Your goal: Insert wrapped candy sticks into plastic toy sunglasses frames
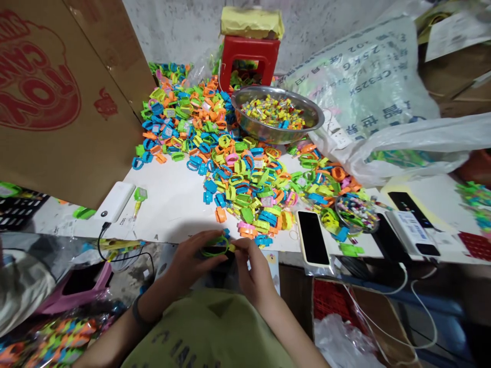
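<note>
My left hand (pixel 192 260) and my right hand (pixel 251 271) meet at the near edge of the white table (pixel 172 204), just over my lap. Both grip one green plastic toy-watch band (pixel 215 249) between their fingertips. A big heap of small plastic watch bands (pixel 230 153) in blue, green, orange, yellow and pink covers the table's middle and far side, its near fringe a short way beyond my fingers. Behind the heap stands a steel bowl (pixel 276 115) holding small yellow and mixed-colour pieces.
A white power bank (pixel 115 201) with a cable lies at left, beside a large cardboard box (pixel 65 97). A phone (pixel 311 237), a clear dish of beads (pixel 356 212) and more phones (pixel 412 222) sit at right. A plastic sack (pixel 383 97) and red stool (pixel 249 56) stand behind.
</note>
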The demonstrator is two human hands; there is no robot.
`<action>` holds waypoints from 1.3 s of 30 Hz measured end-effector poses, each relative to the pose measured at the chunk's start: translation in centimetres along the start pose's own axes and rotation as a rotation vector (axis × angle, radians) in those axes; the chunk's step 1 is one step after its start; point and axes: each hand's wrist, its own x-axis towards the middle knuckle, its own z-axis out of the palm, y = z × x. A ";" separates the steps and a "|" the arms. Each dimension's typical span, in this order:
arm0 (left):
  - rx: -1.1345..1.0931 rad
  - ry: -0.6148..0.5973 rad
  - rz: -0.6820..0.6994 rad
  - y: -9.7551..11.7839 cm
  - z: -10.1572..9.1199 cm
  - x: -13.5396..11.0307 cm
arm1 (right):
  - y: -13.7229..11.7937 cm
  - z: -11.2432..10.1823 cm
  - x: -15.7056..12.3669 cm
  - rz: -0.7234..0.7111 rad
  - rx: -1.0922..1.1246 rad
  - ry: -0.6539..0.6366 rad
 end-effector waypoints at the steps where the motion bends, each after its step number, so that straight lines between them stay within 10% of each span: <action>1: 0.001 -0.001 -0.005 0.0 0.0 0.0 | 0.1 0.1 0.0 -0.003 -0.012 0.004; 7: -0.040 -0.010 -0.038 0.0 0.1 0.0 | 0.0 0.1 -0.1 0.004 -0.058 0.008; 20: -0.357 -0.189 -0.608 -2.8 2.8 -1.5 | 1.6 0.9 -0.8 -0.022 -0.614 -0.529; 24: -0.313 -0.158 -0.551 -4.7 1.6 -1.6 | 2.1 1.3 1.3 -0.063 -0.614 -0.496; 32: 0.414 0.349 -0.338 -11.8 -4.9 -0.3 | 5.7 1.4 8.2 0.087 -0.916 -0.273; 39: 0.449 0.203 -0.167 -9.2 1.6 0.1 | 7.0 3.8 9.5 0.113 -0.934 -0.226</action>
